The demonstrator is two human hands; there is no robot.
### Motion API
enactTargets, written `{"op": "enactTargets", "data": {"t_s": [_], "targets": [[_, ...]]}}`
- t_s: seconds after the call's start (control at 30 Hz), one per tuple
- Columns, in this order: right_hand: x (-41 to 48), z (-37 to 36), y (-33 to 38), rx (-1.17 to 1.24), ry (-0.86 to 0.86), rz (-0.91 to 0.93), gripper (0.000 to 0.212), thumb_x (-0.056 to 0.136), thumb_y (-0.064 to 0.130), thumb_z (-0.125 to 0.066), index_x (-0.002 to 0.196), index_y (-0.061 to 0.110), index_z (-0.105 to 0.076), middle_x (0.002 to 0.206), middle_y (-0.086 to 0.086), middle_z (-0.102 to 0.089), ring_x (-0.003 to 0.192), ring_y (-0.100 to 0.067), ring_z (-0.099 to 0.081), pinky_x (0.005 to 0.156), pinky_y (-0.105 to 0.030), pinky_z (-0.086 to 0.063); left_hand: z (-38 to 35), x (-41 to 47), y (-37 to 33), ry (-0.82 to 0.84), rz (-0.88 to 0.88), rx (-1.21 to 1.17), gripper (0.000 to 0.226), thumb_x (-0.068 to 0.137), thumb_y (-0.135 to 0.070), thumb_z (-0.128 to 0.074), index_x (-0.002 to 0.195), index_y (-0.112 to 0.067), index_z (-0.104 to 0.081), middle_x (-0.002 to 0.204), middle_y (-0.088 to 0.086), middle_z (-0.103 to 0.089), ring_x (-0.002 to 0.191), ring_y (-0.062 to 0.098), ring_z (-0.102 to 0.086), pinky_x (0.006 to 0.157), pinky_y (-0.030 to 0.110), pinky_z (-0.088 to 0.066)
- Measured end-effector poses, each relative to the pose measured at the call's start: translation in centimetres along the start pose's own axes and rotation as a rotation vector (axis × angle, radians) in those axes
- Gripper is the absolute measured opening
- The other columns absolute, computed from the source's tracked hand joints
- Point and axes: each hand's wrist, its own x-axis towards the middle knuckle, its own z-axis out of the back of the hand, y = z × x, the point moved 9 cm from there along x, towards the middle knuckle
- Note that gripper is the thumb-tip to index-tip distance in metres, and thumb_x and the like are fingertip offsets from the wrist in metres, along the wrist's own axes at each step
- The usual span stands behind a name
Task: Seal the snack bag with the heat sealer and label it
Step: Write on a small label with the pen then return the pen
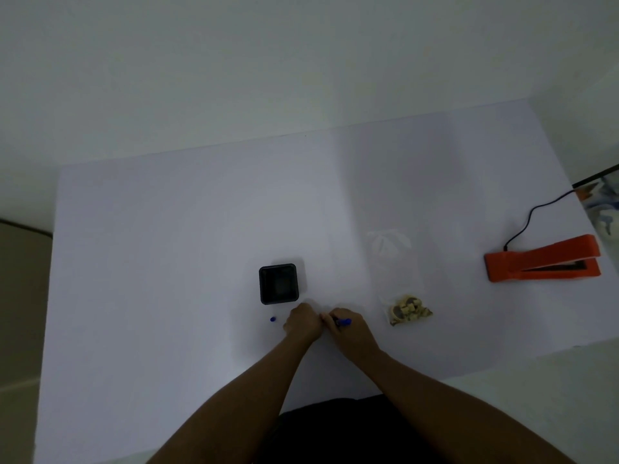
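A clear snack bag (398, 279) lies flat right of centre, with pale snacks bunched at its near end (409, 309). The orange heat sealer (542, 262) sits at the far right, jaw ajar, its black cord running off the table. My right hand (348, 329) grips a blue pen (343, 321) near the table's front centre. My left hand (303, 321) rests knuckles-up right beside it, fingers curled down on the white surface; what lies under them is hidden. A blue pen cap (273, 319) lies just left of my left hand.
A black square container (278, 283) stands just behind my hands. The white table (167, 262) ends at a wall behind and drops off at right, where some patterned clutter (603, 209) shows beyond the edge.
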Motion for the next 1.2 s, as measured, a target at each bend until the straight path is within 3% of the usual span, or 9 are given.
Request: {"op": "enactTargets", "data": {"t_s": [0.27, 0.53, 0.63, 0.73, 0.97, 1.1, 1.2], "targets": [[0.26, -0.11, -0.12, -0.022, 0.011, -0.004, 0.029, 0.097, 0.019, -0.058, 0.073, 0.003, -0.063, 0.069, -0.004, -0.057, 0.063, -0.016, -0.052, 0.061, -0.017, -0.036, -0.15, 0.34, -0.03, 0.010, -0.002, -0.004, 0.011, 0.090, -0.016, -0.058, 0.096, -0.007, -0.061, 0.101, 0.012, -0.067, 0.089, 0.026, -0.066, 0.080, 0.037, -0.057], [0.36, 0.29, 0.75, -0.077, 0.012, 0.029, 0.032, 0.098, 0.026, -0.056, 0.068, 0.015, -0.056, 0.066, 0.001, -0.052, 0.061, -0.013, -0.049, 0.058, -0.013, -0.032, -0.21, 0.36, 0.03, 0.009, -0.003, -0.001, 0.014, 0.091, -0.019, -0.057, 0.097, -0.006, -0.061, 0.102, 0.013, -0.066, 0.090, 0.026, -0.066, 0.080, 0.037, -0.057], [0.30, 0.45, 0.51, -0.075, -0.004, 0.023, 0.034, 0.097, 0.024, -0.058, 0.067, 0.007, -0.060, 0.066, -0.003, -0.055, 0.061, -0.013, -0.049, 0.059, -0.011, -0.033, -0.07, 0.23, -0.02, 0.008, 0.008, -0.003, 0.014, 0.090, -0.019, -0.058, 0.096, -0.007, -0.061, 0.103, 0.013, -0.067, 0.090, 0.027, -0.066, 0.083, 0.039, -0.057], [0.26, 0.44, 0.37, -0.086, -0.014, 0.021, 0.036, 0.097, 0.025, -0.058, 0.070, 0.001, -0.062, 0.068, -0.009, -0.059, 0.062, -0.016, -0.050, 0.061, -0.019, -0.034, -0.08, 0.24, 0.05, 0.008, 0.008, -0.002, 0.014, 0.089, -0.018, -0.057, 0.095, -0.007, -0.061, 0.102, 0.013, -0.067, 0.090, 0.028, -0.066, 0.082, 0.039, -0.057], [0.30, 0.54, 0.47, -0.096, -0.016, 0.011, 0.038, 0.096, 0.031, -0.058, 0.070, 0.003, -0.060, 0.068, -0.006, -0.056, 0.061, -0.017, -0.050, 0.059, -0.022, -0.034, 0.10, -0.04, -0.14, 0.003, 0.001, 0.005, 0.012, 0.091, -0.016, -0.056, 0.094, -0.007, -0.061, 0.101, 0.013, -0.067, 0.088, 0.027, -0.066, 0.081, 0.039, -0.058], [0.33, 0.64, 0.30, -0.097, -0.026, -0.014, 0.035, 0.096, 0.031, -0.059, 0.069, 0.008, -0.057, 0.068, -0.005, -0.055, 0.062, -0.016, -0.049, 0.056, -0.013, -0.033, 0.33, -0.29, -0.22, -0.001, 0.016, 0.002, 0.014, 0.092, -0.018, -0.055, 0.097, -0.007, -0.061, 0.103, 0.012, -0.067, 0.089, 0.026, -0.066, 0.082, 0.039, -0.057], [0.21, 0.71, -0.04, -0.087, -0.026, -0.032, 0.034, 0.096, 0.031, -0.059, 0.068, 0.012, -0.054, 0.067, -0.003, -0.053, 0.061, -0.016, -0.049, 0.057, -0.019, -0.033, 0.36, -0.38, -0.30, -0.003, 0.019, -0.020, 0.018, 0.092, -0.022, -0.055, 0.100, -0.007, -0.061, 0.104, 0.013, -0.067, 0.091, 0.027, -0.066, 0.083, 0.039, -0.057]]}}
